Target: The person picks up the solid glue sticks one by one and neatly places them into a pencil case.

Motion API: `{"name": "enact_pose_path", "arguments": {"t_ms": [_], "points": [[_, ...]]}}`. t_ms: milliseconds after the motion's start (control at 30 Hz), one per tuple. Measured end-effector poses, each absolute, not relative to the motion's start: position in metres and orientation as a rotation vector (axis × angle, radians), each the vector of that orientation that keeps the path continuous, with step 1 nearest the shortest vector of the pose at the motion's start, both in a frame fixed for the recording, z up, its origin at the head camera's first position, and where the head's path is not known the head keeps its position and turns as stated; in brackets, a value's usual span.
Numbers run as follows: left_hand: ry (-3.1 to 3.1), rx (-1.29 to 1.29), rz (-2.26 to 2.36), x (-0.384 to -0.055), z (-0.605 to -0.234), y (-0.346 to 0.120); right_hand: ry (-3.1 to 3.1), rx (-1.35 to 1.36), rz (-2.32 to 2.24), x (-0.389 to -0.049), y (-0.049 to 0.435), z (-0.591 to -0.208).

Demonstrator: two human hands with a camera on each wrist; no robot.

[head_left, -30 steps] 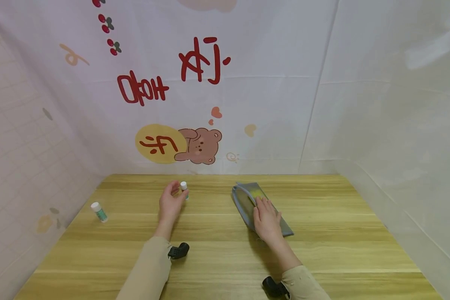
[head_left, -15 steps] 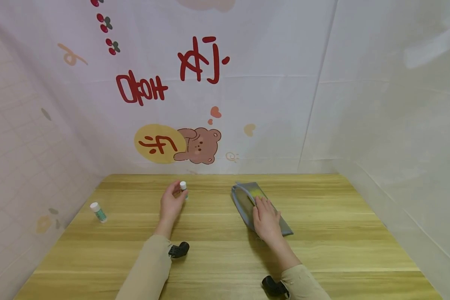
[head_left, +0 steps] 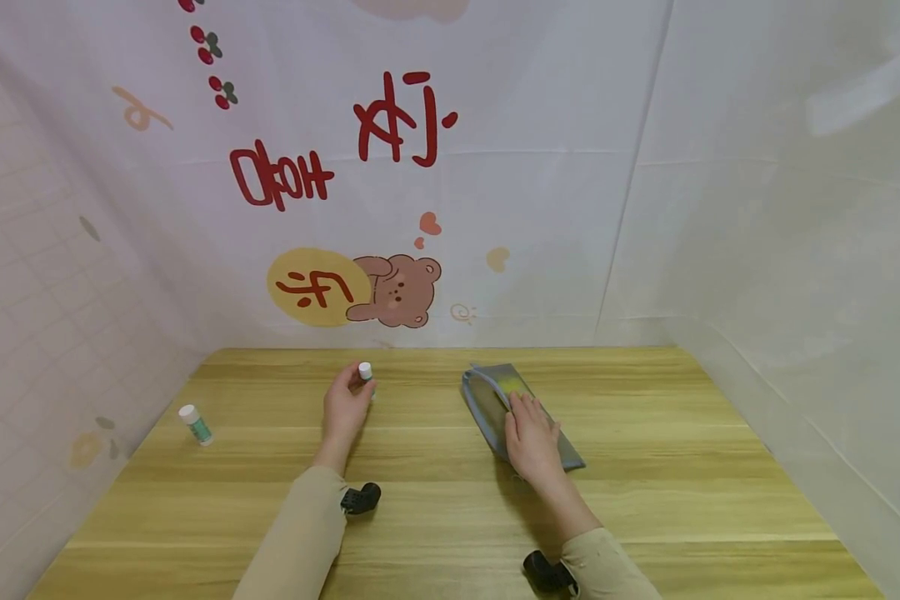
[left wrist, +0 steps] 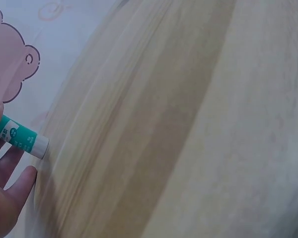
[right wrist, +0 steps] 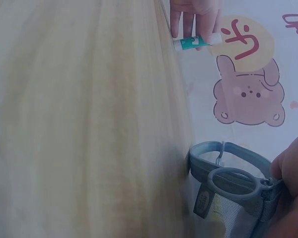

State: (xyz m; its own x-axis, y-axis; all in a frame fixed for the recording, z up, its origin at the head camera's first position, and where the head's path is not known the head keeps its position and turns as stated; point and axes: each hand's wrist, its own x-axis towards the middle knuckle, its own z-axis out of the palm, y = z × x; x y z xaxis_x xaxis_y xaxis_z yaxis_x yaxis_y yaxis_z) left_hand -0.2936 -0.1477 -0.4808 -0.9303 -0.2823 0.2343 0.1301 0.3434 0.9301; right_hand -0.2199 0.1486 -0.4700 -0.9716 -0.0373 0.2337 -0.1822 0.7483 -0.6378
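A small glue stick (left wrist: 22, 136) with a white cap and teal label stands upright at the back of the table in the head view. My left hand (head_left: 347, 408) pinches it between thumb and fingers; in the left wrist view the thumb tip overlaps one end. To the right lies a grey mesh zip pouch (head_left: 487, 417), its mouth gaping toward the left. My right hand (head_left: 532, 437) grips the pouch at the rim, fingers laid over its upper panel. A round zipper pull (right wrist: 233, 182) hangs at the mouth in the right wrist view. The pouch's inside is mostly hidden.
A second glue stick (head_left: 197, 425) stands near the table's left edge. White cloth walls (head_left: 540, 167) with printed drawings border the wooden table (head_left: 420, 533) at the back and both sides.
My left hand has edged slightly right and its fingers have drawn in on the glue stick, which stays about where it was. The right hand and pouch look unmoved.
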Motion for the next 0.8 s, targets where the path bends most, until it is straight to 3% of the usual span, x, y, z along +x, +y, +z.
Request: {"name": "enact_pose_path", "arguments": {"t_ms": [800], "points": [[-2.308,0.079,-1.532,-0.287,-0.480,-0.134,-2.750,0.163,1.034,-0.221,0.150,-0.469]]}}
